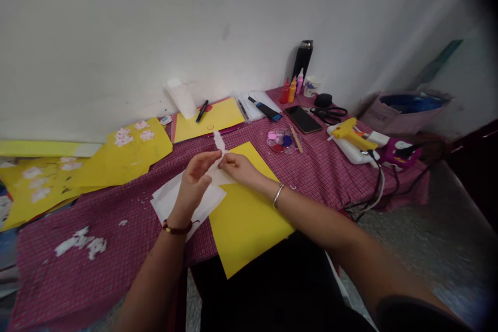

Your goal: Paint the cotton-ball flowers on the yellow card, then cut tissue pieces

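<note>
A thin strip of white tissue paper (219, 140) sticks up between my two hands above the table. My right hand (238, 167), with a silver bangle at the wrist, pinches the tissue paper at its lower part. Close beside it, my left hand (197, 172) has its fingers stretched and its thumb apart; whether the fingertips touch the tissue is hard to see. Beneath my hands lie white sheets (210, 198), partly over a yellow sheet of paper (249, 223) that reaches past the table's front edge.
Torn white scraps (81, 241) lie at left, near yellow sheets with pink-white blossoms (136, 137). Behind are a tissue roll (182, 98), a marker (202, 111) and a paint palette (280, 141). Rightward are a phone (302, 119), scissors (329, 114), a yellow glue gun (352, 135) and cables.
</note>
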